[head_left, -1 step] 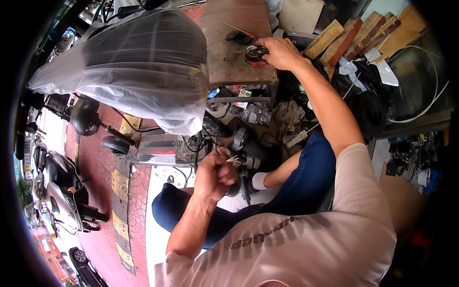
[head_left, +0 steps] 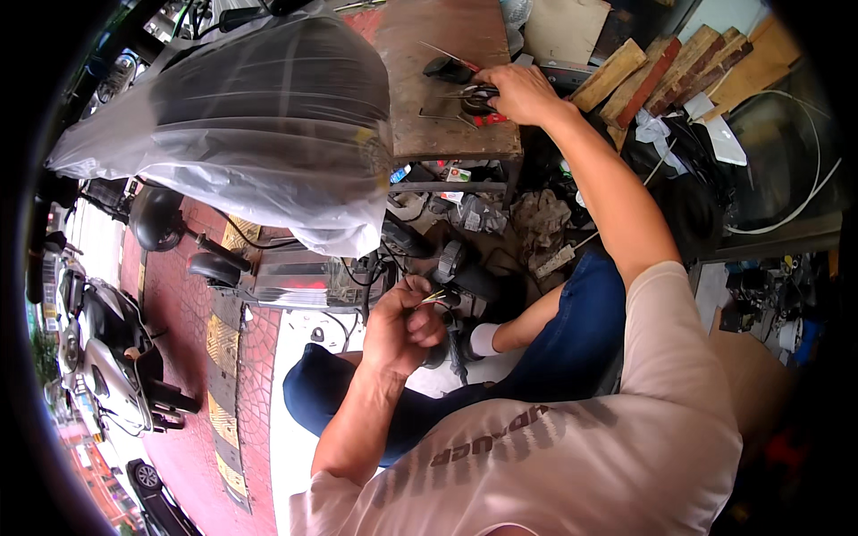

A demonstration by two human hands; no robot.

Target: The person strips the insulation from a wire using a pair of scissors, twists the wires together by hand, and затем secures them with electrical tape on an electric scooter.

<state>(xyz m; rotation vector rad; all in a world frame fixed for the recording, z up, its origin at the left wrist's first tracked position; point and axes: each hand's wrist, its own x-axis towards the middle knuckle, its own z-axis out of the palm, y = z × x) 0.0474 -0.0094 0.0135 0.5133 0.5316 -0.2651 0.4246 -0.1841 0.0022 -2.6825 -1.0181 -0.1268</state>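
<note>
Thin wires (head_left: pixel 433 296) with yellowish ends are pinched in my left hand (head_left: pixel 402 326), low in front of me beside dark scooter parts (head_left: pixel 456 268). My right hand (head_left: pixel 527 94) reaches up to the worn brown bench (head_left: pixel 442 31), its fingers curled over a dark-handled tool (head_left: pixel 475 98), partly hidden by them. Beside it lie a screwdriver (head_left: pixel 466 65), a dark object (head_left: pixel 444 70), a red-handled tool (head_left: pixel 492 119) and a thin bent metal tool (head_left: pixel 433 116).
A plastic-wrapped bulky item (head_left: pixel 250 116) fills the upper left above a scooter deck (head_left: pixel 295 290). Stacked wood blocks (head_left: pixel 608 76), cables and clutter (head_left: pixel 545 223) crowd the right and under the bench. A parked motorbike (head_left: pixel 116 357) stands on red paving at left.
</note>
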